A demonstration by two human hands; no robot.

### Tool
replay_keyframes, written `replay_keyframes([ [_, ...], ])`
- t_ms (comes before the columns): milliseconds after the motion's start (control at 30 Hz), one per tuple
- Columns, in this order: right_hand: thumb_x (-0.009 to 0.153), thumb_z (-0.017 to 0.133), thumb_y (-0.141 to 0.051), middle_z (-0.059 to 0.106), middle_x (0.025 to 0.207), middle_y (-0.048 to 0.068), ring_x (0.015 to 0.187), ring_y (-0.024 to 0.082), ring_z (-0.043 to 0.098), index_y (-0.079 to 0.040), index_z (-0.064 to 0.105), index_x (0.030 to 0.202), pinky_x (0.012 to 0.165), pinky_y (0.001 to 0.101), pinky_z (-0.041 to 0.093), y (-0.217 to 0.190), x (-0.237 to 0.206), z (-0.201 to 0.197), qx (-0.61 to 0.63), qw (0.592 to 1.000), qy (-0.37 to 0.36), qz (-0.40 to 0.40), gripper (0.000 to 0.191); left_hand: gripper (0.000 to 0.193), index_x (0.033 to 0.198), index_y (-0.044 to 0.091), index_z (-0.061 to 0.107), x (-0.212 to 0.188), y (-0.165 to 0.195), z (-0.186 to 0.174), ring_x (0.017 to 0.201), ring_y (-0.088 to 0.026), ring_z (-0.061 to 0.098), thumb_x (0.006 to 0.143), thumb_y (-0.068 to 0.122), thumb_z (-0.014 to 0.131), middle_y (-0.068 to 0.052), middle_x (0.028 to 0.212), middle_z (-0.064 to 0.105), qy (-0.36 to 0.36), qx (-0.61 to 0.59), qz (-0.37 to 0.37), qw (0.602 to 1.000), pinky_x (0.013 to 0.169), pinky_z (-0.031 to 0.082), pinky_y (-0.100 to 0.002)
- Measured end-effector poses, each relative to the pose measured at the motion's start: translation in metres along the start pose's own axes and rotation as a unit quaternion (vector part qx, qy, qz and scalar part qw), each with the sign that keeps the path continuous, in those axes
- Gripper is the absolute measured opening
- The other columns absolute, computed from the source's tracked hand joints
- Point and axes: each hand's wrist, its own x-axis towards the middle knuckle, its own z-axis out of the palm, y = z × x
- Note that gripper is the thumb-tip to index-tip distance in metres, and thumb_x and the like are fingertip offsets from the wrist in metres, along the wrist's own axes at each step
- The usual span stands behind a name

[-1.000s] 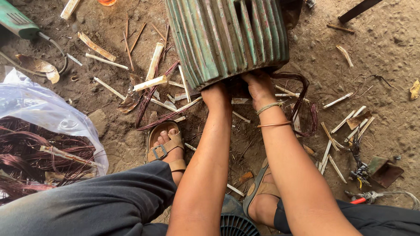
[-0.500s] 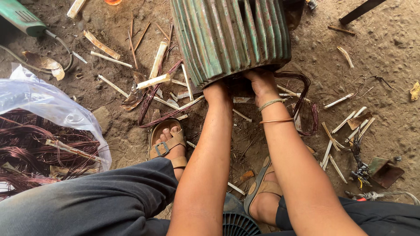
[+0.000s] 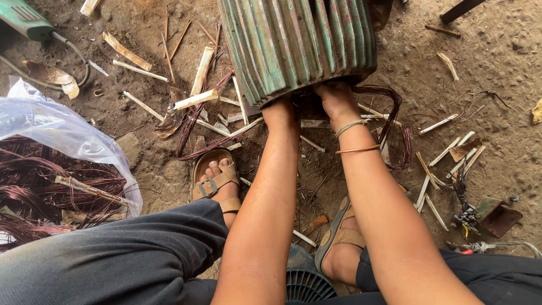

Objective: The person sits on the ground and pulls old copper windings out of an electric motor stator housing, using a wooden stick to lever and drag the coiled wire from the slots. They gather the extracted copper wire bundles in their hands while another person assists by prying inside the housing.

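Both hands, my left hand (image 3: 280, 110) and right hand (image 3: 334, 96), reach under the ribbed green motor housing (image 3: 299, 45); fingers hidden, grip unclear. I should lift evenly, clear of my toes.

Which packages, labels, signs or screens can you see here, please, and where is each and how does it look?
Clear plastic bag: left on the dirt floor, crumpled, open, holding reddish copper wire coils.
No labels, signs or screens show.
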Motion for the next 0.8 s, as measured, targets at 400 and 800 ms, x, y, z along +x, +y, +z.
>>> replay_keyframes([
  [400,0.089,0.074,-0.036,0.067,0.068,0.014,0.062,0.026,0.058,0.002,0.069,0.079,0.065,0.0414,0.046,0.013,0.001,0.007,-0.232,0.967,0.095,-0.039,0.04,0.03,0.109,-0.001,0.069,0.006,-0.003,0.002,0.077,-0.021,0.071,0.087,0.019,0.073,-0.011,0.096,0.074,0.002,-0.029,-0.038,0.999,0.064,0.056,-0.035],
  [800,0.088,0.073,-0.044,0.073,0.076,0.016,0.07,0.029,0.064,0.0,0.075,0.088,0.069,0.0424,0.051,0.013,0.0,0.008,-0.187,0.98,0.071,-0.008,0.045,0.04,0.109,0.005,0.073,0.01,-0.005,0.0,0.092,-0.027,0.072,0.084,0.036,0.071,-0.014,0.107,0.075,0.011,0.294,0.043,0.955,0.081,0.057,-0.038],
])
